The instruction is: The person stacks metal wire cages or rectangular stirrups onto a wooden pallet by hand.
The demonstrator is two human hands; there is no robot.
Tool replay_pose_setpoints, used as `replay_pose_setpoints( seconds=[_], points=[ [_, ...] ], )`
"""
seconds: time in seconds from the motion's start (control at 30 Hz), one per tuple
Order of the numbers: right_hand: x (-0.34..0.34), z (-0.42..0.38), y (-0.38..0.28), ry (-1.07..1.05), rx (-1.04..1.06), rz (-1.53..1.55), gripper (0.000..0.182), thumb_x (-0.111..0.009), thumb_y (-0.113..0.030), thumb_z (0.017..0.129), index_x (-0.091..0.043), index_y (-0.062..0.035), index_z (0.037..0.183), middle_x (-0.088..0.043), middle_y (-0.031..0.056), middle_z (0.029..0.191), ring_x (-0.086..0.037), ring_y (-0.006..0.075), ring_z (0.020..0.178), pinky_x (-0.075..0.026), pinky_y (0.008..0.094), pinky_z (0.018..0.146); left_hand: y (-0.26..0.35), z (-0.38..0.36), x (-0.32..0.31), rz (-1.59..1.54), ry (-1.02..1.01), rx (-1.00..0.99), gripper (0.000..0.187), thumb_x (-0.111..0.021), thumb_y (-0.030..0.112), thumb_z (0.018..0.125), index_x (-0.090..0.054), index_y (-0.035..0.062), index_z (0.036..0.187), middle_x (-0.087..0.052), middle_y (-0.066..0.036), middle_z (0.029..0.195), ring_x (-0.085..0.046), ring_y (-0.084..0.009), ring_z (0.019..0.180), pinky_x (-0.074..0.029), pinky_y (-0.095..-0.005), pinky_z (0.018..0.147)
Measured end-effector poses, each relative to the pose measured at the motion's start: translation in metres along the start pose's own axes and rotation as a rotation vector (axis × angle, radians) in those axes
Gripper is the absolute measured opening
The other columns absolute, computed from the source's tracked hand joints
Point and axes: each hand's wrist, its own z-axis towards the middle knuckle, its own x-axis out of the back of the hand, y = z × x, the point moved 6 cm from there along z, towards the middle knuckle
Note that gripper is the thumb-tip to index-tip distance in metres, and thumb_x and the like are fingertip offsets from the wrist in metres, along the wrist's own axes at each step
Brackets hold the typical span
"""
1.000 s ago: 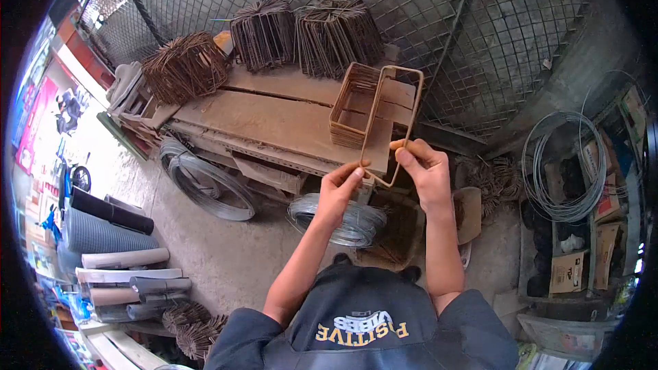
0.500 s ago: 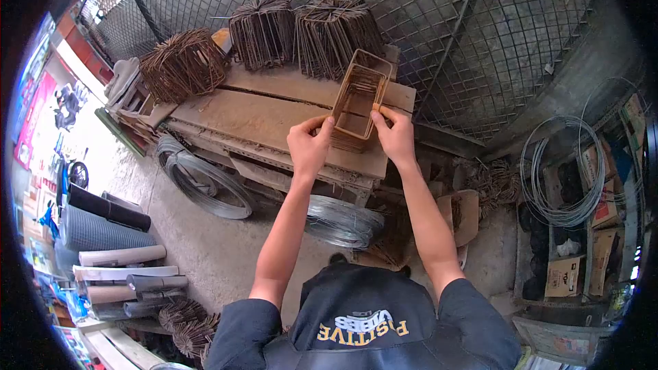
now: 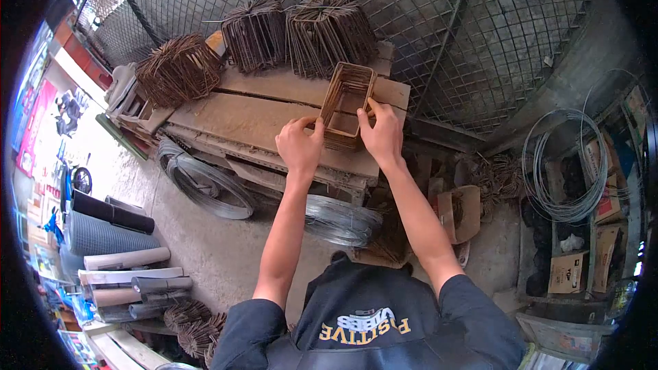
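Observation:
A stack of rusty rectangular rebar stirrups (image 3: 341, 141) lies on the wooden bench near its right front corner. My left hand (image 3: 300, 145) has thumb and fingers closed on the left long side of the top stirrup. On the opposite long side, my right hand (image 3: 381, 130) pinches it between thumb and fingers. That top stirrup lies nearly level on the others, its outline close to theirs. Through the middle of the frames the bench boards show.
Tied bundles of rusty stirrups (image 3: 179, 68) stand along the back of the wooden bench (image 3: 236, 113), before a wire mesh fence (image 3: 418, 20). Coils of wire (image 3: 343, 220) lean below the front edge. Rolls of mesh (image 3: 110, 229) lie at left; a wire coil (image 3: 565, 164) hangs at right.
Both hands have lowered the raised, tilted stirrup toward me, and it now lies almost flush on the stack. The whole view has shifted slightly.

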Motion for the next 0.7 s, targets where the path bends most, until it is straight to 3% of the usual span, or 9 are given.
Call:
replay_pose_setpoints(
  seconds=[0.23,0.43,0.63,0.7],
  points=[
    [0.005,-0.014,-0.004,-0.042,-0.014,0.074,0.052,-0.067,-0.028,0.099,-0.059,-0.0011,0.142,-0.065,0.0136,0.111,-0.069,0.0318,0.093,-0.057,0.0416,0.082,-0.004,-0.003,-0.004,-0.058,-0.066,0.021,0.023,-0.076,0.024,0.089,-0.080,0.0035,0.098,-0.073,-0.016,0.086,-0.067,-0.0301,0.071,-0.053,-0.0393,0.070],
    [-0.001,-0.010,0.003,-0.026,0.069,0.170,0.052,-0.071,-0.018,0.093,-0.060,-0.0040,0.142,-0.067,0.0134,0.106,-0.068,0.0309,0.094,-0.056,0.0409,0.084,0.007,-0.005,-0.005,-0.011,0.010,-0.114,0.021,-0.074,0.022,0.090,-0.080,0.0028,0.098,-0.073,-0.017,0.086,-0.067,-0.0303,0.072,-0.052,-0.0398,0.069],
    [0.000,-0.008,0.000,-0.017,-0.054,0.206,0.050,-0.073,-0.016,0.091,-0.061,-0.0006,0.138,-0.068,0.0125,0.105,-0.068,0.0306,0.096,-0.055,0.0426,0.086,0.009,-0.004,-0.005,0.073,0.023,-0.148,0.022,-0.071,0.024,0.092,-0.080,0.0053,0.098,-0.072,-0.016,0.089,-0.068,-0.0322,0.081,-0.051,-0.0437,0.077],
    [-0.004,-0.005,0.001,-0.033,-0.025,0.230,0.052,-0.074,-0.017,0.090,-0.060,0.0005,0.137,-0.069,0.0117,0.104,-0.068,0.0303,0.097,-0.055,0.0422,0.086,0.009,-0.002,-0.005,0.111,-0.008,-0.109,0.019,-0.070,0.023,0.092,-0.081,0.0088,0.099,-0.076,-0.009,0.100,-0.068,-0.0280,0.099,-0.044,-0.0426,0.091]
  ],
)
